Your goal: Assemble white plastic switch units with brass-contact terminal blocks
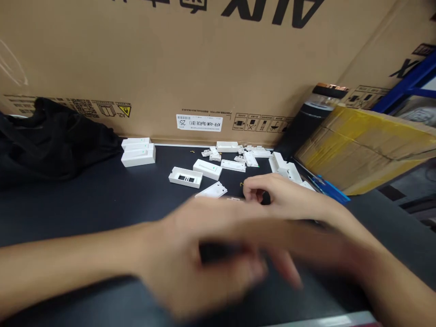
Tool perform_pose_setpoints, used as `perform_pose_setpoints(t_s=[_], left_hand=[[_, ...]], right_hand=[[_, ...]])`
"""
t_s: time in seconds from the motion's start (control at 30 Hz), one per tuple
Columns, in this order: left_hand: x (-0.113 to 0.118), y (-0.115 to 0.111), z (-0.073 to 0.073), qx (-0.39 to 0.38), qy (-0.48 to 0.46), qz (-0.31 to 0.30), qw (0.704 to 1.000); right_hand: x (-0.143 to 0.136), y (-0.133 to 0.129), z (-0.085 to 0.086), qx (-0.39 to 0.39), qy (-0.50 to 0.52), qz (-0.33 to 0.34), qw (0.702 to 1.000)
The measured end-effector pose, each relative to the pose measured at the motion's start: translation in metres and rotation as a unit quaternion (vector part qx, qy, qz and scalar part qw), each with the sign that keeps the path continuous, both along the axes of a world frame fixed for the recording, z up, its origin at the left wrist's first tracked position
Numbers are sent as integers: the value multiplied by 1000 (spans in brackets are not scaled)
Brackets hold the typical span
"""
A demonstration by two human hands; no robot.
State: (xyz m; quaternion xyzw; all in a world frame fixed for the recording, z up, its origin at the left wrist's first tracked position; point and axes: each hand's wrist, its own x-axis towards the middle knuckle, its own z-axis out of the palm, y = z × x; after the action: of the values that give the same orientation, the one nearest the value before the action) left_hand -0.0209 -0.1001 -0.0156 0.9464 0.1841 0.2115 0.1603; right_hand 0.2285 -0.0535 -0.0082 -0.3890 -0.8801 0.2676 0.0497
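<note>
Head view: whether blurred left hand (211, 222) or curled right hand (277, 193) grasps anything cannot be told; the white perforated plate (211, 190), partly hidden behind the left, likely suits gentle edge-pinching.

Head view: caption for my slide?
Blurred left hand in front, right hand near white parts on a black table.

Across our desk (102, 200) we have cloth (51, 145) at far left, three cases (138, 157) beside it, a frame (185, 183) mid-desk, small parts (233, 165) right of that, then a bottle (303, 122) and a box (364, 150); behind the cases and parts stands a carton (153, 68).
</note>
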Motion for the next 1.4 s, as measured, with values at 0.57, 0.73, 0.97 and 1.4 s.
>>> perform_pose_setpoints(t_s=[0.57,0.73,0.97,1.4], left_hand=[[5,61,-60,54,29,69,996],[3,63,-62,67,25,60,996],[4,62,-62,60,15,58,996],[4,63,-63,55,13,56,997]], right_hand=[[-4,-2,-5,70,89,-27,993],[-17,-4,-8,75,101,-12,992],[-16,-3,-7,83,77,-21,993],[-13,-1,-9,131,53,7,990]])
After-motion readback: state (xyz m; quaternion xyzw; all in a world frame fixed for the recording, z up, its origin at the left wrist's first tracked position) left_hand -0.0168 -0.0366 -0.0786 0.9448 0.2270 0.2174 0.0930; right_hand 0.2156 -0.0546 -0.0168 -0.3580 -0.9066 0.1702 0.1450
